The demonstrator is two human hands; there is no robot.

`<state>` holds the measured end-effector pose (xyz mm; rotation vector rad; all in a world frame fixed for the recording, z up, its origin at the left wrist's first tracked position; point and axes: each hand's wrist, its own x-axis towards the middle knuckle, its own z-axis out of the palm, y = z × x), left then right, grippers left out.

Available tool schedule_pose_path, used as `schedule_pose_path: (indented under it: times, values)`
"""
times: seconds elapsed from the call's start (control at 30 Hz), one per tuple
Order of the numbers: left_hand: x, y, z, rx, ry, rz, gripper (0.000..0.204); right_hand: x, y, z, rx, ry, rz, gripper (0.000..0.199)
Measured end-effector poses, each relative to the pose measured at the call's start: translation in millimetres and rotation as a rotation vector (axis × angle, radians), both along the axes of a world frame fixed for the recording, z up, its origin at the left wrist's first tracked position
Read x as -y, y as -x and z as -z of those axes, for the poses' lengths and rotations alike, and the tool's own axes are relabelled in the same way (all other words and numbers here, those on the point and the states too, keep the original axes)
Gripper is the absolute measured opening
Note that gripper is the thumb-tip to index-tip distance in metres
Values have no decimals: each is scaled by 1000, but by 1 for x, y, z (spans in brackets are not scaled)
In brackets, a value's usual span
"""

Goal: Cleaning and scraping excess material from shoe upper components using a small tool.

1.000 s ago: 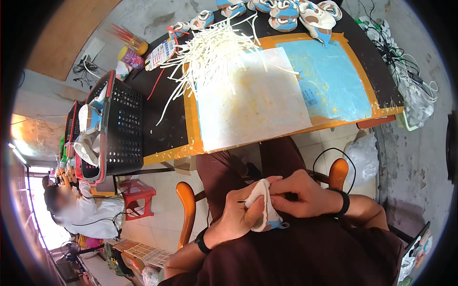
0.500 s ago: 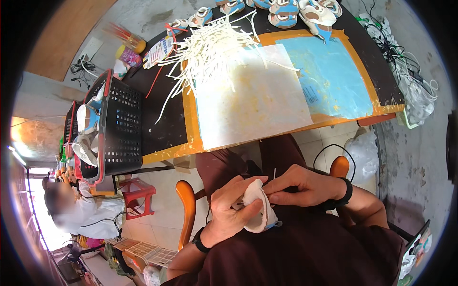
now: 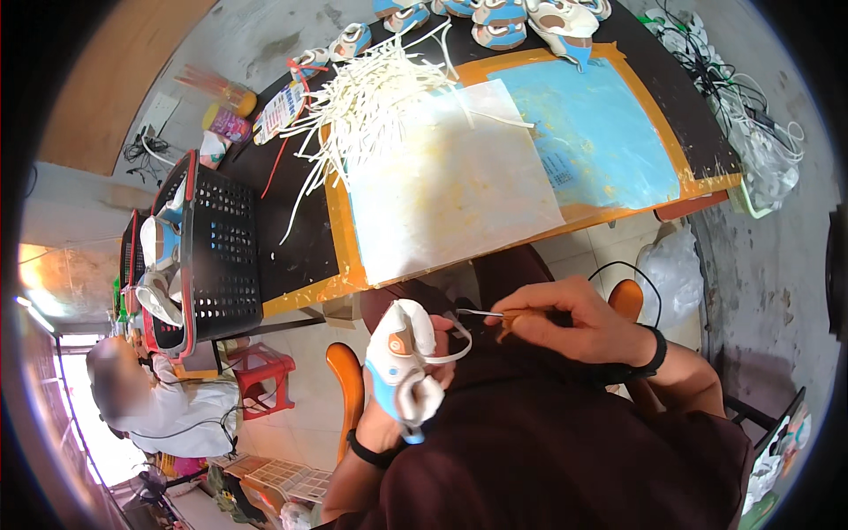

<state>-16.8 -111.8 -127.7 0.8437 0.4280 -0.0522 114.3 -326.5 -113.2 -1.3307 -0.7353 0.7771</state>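
My left hand (image 3: 415,389) holds a small white shoe upper (image 3: 399,360) with blue and orange trim over my lap. A thin white strap (image 3: 449,346) loops off its right side. My right hand (image 3: 579,322) pinches a slim metal tool with a wooden handle (image 3: 484,314), whose tip points at the shoe upper. Both wrists carry dark bands. On the table ahead lies a pile of white strips (image 3: 375,102) beside a white sheet (image 3: 450,181) and a blue mat (image 3: 596,132).
A black basket (image 3: 221,256) with shoe parts stands on the table's left end. Several finished small shoes (image 3: 499,18) line the far edge. Bottles and a tissue pack (image 3: 228,115) sit at the far left. Cables (image 3: 746,106) lie right. Another person (image 3: 159,397) sits lower left by a red stool (image 3: 261,375).
The shoe upper has turned in my left hand so its blue and orange side shows. My right hand has drawn away to the right, pulling the tool and strap out.
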Motion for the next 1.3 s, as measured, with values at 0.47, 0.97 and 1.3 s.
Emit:
schedule_pose_path:
  times: [0.47, 0.97, 1.3]
  values:
    - [-7, -13, 2, -169, 419, 59, 67, -64, -12, 10, -214, 30, 7, 27]
    - [-49, -15, -19, -27, -321, 127, 81, -71, -8, 10, 440, 65, 344, 19]
    - [-42, -38, -27, -36, -682, 225, 36, -86, -24, -1, 582, 38, 281, 14]
